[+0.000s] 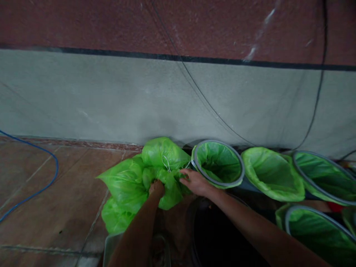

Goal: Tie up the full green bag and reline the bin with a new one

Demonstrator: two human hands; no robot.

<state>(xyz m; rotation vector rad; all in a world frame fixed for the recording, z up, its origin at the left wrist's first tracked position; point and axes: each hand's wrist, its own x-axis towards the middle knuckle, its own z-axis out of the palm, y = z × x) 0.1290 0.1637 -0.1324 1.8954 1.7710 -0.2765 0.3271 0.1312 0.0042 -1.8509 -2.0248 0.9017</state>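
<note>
Several bright green plastic bags (125, 178) are bunched on the floor against the wall, puffed out. My left hand (157, 188) is closed with its fingers sunk into the gathered plastic of one bag. Beside it, my right hand (194, 181) has its fingers apart at the bag's right side; whether they touch the plastic I cannot tell. A white drawstring (166, 163) loops over the top of the pile. Just right of my right hand stands a bin (240, 163) with a grey rim and a green liner.
More bins lined in green stand to the right, including a grey-rimmed one (294, 157) and another nearer me (287, 218). A clear plastic container (111, 241) sits at the lower edge. A blue cable (57, 167) curves over the tiled floor at left; dark cables hang along the wall.
</note>
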